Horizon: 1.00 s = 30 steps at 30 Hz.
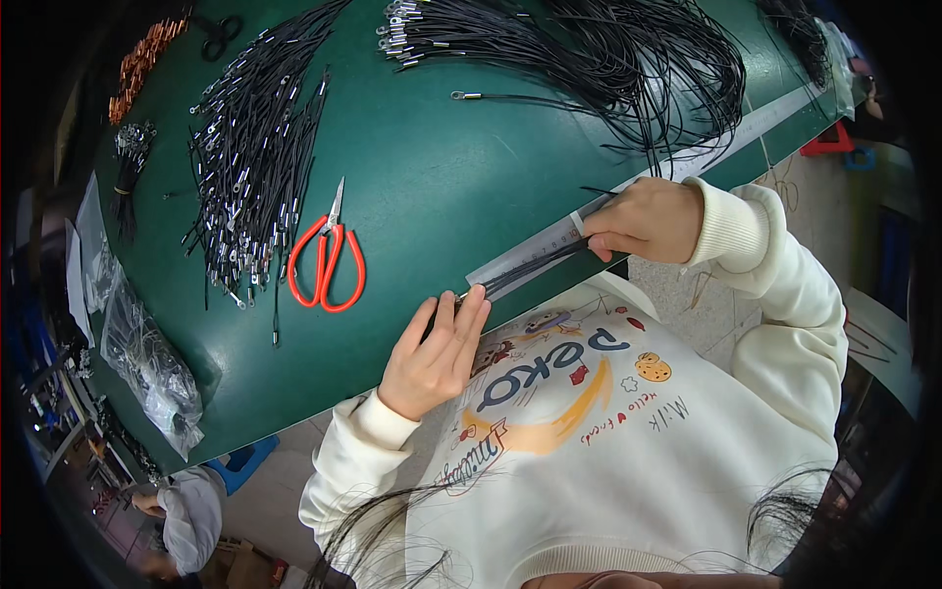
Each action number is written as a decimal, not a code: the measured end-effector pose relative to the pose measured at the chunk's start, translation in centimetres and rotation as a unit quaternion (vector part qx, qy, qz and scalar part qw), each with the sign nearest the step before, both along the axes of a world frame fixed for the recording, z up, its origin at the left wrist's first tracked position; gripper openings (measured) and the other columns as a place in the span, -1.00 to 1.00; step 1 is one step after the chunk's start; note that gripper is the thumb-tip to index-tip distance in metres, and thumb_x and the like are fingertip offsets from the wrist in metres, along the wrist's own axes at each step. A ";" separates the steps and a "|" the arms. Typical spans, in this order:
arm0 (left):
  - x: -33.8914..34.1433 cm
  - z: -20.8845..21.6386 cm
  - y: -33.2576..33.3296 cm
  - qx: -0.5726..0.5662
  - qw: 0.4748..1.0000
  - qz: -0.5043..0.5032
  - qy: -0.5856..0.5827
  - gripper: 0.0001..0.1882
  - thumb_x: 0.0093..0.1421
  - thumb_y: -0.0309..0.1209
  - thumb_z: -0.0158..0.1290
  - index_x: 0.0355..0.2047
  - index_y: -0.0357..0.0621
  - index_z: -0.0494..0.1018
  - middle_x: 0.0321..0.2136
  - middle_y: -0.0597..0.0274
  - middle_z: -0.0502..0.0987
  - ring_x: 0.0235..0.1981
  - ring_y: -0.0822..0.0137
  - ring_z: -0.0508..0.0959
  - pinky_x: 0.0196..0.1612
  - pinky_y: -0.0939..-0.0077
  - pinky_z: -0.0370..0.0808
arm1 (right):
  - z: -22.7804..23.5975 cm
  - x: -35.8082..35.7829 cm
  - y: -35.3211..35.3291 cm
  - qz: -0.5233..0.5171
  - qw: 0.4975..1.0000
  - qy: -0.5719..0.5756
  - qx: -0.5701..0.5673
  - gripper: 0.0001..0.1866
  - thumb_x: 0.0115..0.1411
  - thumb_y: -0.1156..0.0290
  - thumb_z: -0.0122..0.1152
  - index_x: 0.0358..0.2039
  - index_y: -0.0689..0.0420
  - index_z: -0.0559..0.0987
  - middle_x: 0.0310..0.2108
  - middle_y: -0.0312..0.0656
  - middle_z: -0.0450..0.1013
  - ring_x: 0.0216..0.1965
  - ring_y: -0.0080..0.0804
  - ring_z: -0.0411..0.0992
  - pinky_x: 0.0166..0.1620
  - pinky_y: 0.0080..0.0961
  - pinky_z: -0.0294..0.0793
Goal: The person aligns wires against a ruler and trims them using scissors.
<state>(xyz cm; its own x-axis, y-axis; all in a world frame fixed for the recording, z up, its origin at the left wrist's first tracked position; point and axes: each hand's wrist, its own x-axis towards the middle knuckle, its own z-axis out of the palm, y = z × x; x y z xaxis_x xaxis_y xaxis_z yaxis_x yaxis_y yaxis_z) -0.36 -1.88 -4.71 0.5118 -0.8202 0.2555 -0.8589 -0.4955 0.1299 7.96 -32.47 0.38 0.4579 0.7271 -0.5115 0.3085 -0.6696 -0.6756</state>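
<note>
Several thin black cables [538,263] stretch between my two hands, lying along a steel ruler [520,253] near the front edge of the green table. At the left end, the fingers of my left hand [437,358] press together on the cable tips, beside the ruler's end; the tips are mostly hidden. Farther right, my right hand [646,221] is closed around the same cables over the ruler. A short dark end sticks out beyond its knuckles. Scissors with red handles [339,234] lie to the left of my hands, blades pointing away.
A pile of short black cables with metal ends [260,147] covers the table's left part. Long black cables with ring terminals [589,59] lie at the back. Copper-coloured pieces [145,64], black scissors [218,37], a tied bundle [128,162] and a plastic bag [147,358] line the left side. Another person's sleeve [191,520] shows lower left.
</note>
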 end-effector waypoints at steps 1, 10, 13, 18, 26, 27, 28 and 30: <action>0.0 0.0 0.0 0.000 1.000 0.000 -0.001 -0.66 0.07 -0.48 0.05 -0.12 -0.36 0.49 -0.03 0.03 0.48 -0.10 0.11 0.48 -0.04 0.28 0.47 | -0.2 -0.1 -0.1 0.004 1.000 -0.010 -0.003 -0.80 0.24 0.38 -0.04 -0.48 0.10 0.51 -0.54 -0.24 0.49 -0.52 -0.25 0.47 -0.36 -0.40 0.45; 0.0 -0.1 0.0 -0.002 1.000 -0.002 0.003 -0.63 0.03 -0.49 0.07 -0.12 -0.36 0.49 -0.03 0.02 0.48 -0.11 0.09 0.48 -0.04 0.27 0.47 | 0.4 -0.5 1.0 -0.012 0.985 -0.122 -0.125 -0.76 0.16 0.36 0.04 -0.62 0.07 0.53 -0.66 -0.20 0.46 -0.57 -0.17 0.46 -0.42 -0.36 0.45; 0.1 0.0 0.0 -0.005 1.000 -0.003 0.002 -0.63 0.03 -0.49 0.07 -0.12 -0.36 0.49 -0.03 0.02 0.48 -0.11 0.09 0.48 -0.04 0.27 0.47 | 0.1 -0.3 0.5 -0.018 0.994 -0.087 -0.064 -0.78 0.14 0.35 0.06 -0.60 0.08 0.53 -0.66 -0.16 0.44 -0.58 -0.15 0.45 -0.44 -0.33 0.44; 0.1 -0.1 0.0 -0.005 1.000 -0.004 0.000 -0.64 0.03 -0.48 0.07 -0.13 -0.37 0.49 -0.03 0.02 0.49 -0.11 0.09 0.48 -0.04 0.27 0.47 | 0.4 -0.9 0.6 -0.030 0.989 -0.126 -0.076 -0.78 0.15 0.32 0.08 -0.59 0.10 0.54 -0.68 -0.12 0.42 -0.60 -0.11 0.43 -0.46 -0.30 0.42; 0.1 0.0 0.0 -0.003 1.000 -0.002 0.001 -0.64 0.03 -0.49 0.07 -0.14 -0.37 0.50 -0.04 0.03 0.49 -0.11 0.09 0.47 -0.04 0.27 0.47 | 0.2 -1.5 0.7 -0.050 0.984 -0.147 -0.088 -0.76 0.17 0.25 0.10 -0.53 0.11 0.55 -0.68 -0.11 0.42 -0.61 -0.09 0.42 -0.46 -0.28 0.42; 0.1 0.0 -0.1 -0.003 1.000 -0.003 0.002 -0.64 0.03 -0.49 0.07 -0.14 -0.37 0.50 -0.04 0.03 0.49 -0.11 0.09 0.47 -0.04 0.27 0.47 | 0.2 -1.5 0.9 -0.042 0.981 -0.156 -0.105 -0.75 0.17 0.25 0.10 -0.55 0.11 0.55 -0.69 -0.11 0.42 -0.62 -0.10 0.42 -0.47 -0.28 0.42; 0.1 0.0 -0.1 -0.005 1.000 -0.003 0.001 -0.64 0.03 -0.49 0.07 -0.14 -0.37 0.50 -0.04 0.03 0.49 -0.11 0.09 0.47 -0.04 0.27 0.47 | 0.2 -1.5 1.0 -0.035 0.978 -0.166 -0.122 -0.74 0.16 0.26 0.10 -0.57 0.12 0.55 -0.70 -0.11 0.42 -0.62 -0.10 0.42 -0.47 -0.28 0.42; 0.1 -0.1 -0.1 -0.006 1.000 -0.004 0.001 -0.64 0.03 -0.49 0.07 -0.14 -0.37 0.50 -0.04 0.03 0.49 -0.11 0.09 0.47 -0.04 0.27 0.47 | 0.1 -1.4 1.4 -0.034 0.975 -0.167 -0.142 -0.74 0.16 0.27 0.09 -0.59 0.12 0.56 -0.70 -0.11 0.42 -0.62 -0.11 0.43 -0.46 -0.29 0.43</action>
<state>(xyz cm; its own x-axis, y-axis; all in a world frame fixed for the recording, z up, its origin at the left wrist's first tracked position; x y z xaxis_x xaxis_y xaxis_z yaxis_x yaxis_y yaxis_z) -0.28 -1.96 -4.79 0.5059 -0.8209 0.2650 -0.8624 -0.4870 0.1378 6.56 -31.06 0.43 0.6760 0.5402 -0.5012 0.4278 -0.8415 -0.3300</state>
